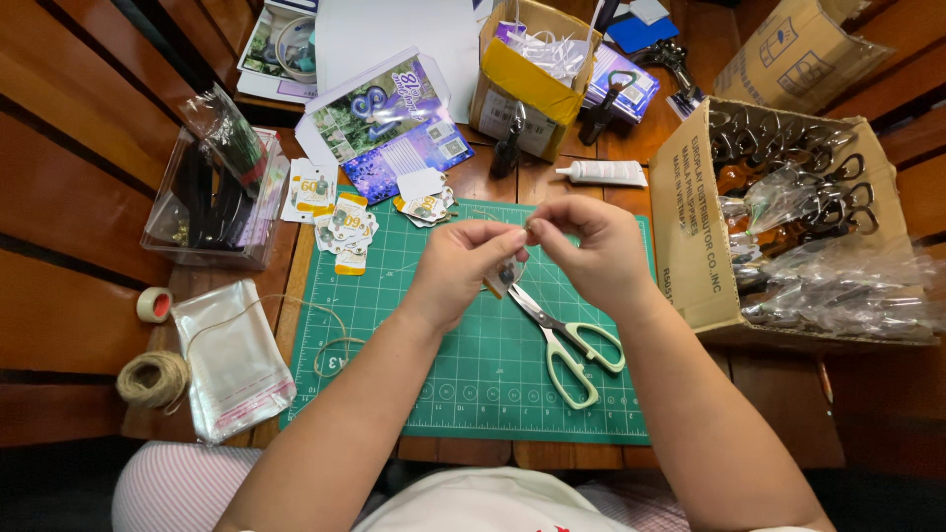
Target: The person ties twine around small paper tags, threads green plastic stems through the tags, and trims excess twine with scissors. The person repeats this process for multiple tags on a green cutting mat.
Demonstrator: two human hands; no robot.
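**Inspector A:** Green cutting mat (463, 374) lies at centre of the wooden counter (769, 394). We find both hands raised over it, fingertips meeting. The left hand (455, 271) and right hand (591, 251) are pinched together on a small paper tag (505, 276) and what looks like a thin thread; the thread itself is too fine for us to confirm.

**Inspector B:** Agreed. The tag hangs just below the fingertips, above the mat's upper middle. We note scissors (567, 340) with pale green handles lying on the mat at 5 o'clock from the hands, blades pointing toward the tag, untouched.

**Inspector A:** At 10 o'clock we record a loose pile of tags (345, 222) on the mat's top edge. At 8 o'clock, clear sleeves (232, 360), a twine ball (153, 379) and a tape roll (154, 304).

**Inspector B:** At 3 o'clock, an open cardboard box (695, 227) holding bagged metal items. At 1 o'clock, a white tube (603, 173).
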